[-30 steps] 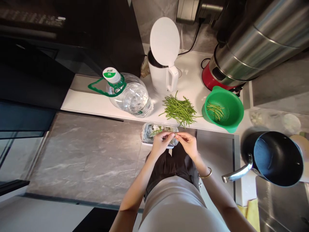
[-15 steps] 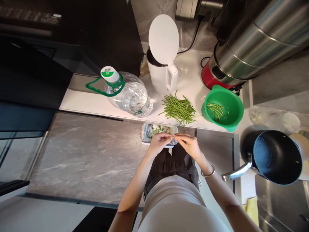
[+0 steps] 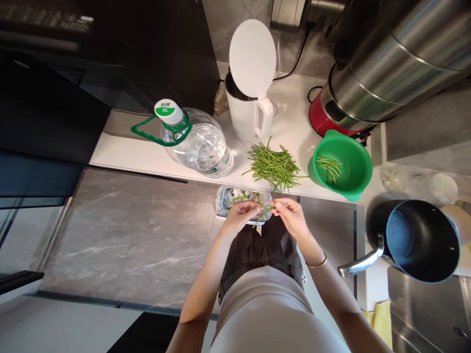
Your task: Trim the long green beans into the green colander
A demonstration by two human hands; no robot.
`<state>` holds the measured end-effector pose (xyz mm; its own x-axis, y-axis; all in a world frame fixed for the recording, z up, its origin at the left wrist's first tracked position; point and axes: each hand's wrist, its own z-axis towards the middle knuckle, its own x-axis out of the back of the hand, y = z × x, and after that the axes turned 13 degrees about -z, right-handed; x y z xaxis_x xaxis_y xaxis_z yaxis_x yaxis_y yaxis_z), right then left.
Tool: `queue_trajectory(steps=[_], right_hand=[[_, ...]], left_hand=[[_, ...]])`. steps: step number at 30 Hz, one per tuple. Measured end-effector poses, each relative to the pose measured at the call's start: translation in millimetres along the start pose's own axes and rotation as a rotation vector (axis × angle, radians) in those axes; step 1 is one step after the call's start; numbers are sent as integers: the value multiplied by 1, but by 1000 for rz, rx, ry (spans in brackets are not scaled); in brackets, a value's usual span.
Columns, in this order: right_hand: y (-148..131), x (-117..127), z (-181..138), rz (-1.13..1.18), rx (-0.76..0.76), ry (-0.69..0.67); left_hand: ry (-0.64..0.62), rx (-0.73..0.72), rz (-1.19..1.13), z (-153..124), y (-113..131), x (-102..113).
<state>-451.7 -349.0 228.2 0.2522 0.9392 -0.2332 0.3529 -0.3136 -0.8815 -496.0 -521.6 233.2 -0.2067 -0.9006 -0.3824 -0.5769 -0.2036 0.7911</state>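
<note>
My left hand [image 3: 241, 214] and my right hand [image 3: 290, 215] are held close together in front of my body, below the counter edge. Both pinch a thin green bean [image 3: 264, 214] that hangs slanted between the fingertips. Just beyond my hands sits a small clear bin [image 3: 221, 203] with scraps in it. On the white counter above lies a pile of green beans [image 3: 274, 167]. To its right stands a green colander [image 3: 346, 166] with a few beans inside.
A large water bottle [image 3: 195, 142] lies on the counter's left. A white kettle [image 3: 250, 93] with its lid up stands behind the beans. A steel and red appliance [image 3: 368, 83] is at the back right. A dark pan [image 3: 423, 240] sits at right.
The bean between my fingertips has tilted, its left end now lower. Both hands have stayed in nearly the same spot.
</note>
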Motion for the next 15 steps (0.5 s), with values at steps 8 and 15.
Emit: queue_trajectory(steps=[8,15], right_hand=[[-14,30,14,192,62,275],[-21,66,24,262,161,399]], left_hand=[[172,-34,-2,-3,-3,33],[297,-71,161,4,-17,81]])
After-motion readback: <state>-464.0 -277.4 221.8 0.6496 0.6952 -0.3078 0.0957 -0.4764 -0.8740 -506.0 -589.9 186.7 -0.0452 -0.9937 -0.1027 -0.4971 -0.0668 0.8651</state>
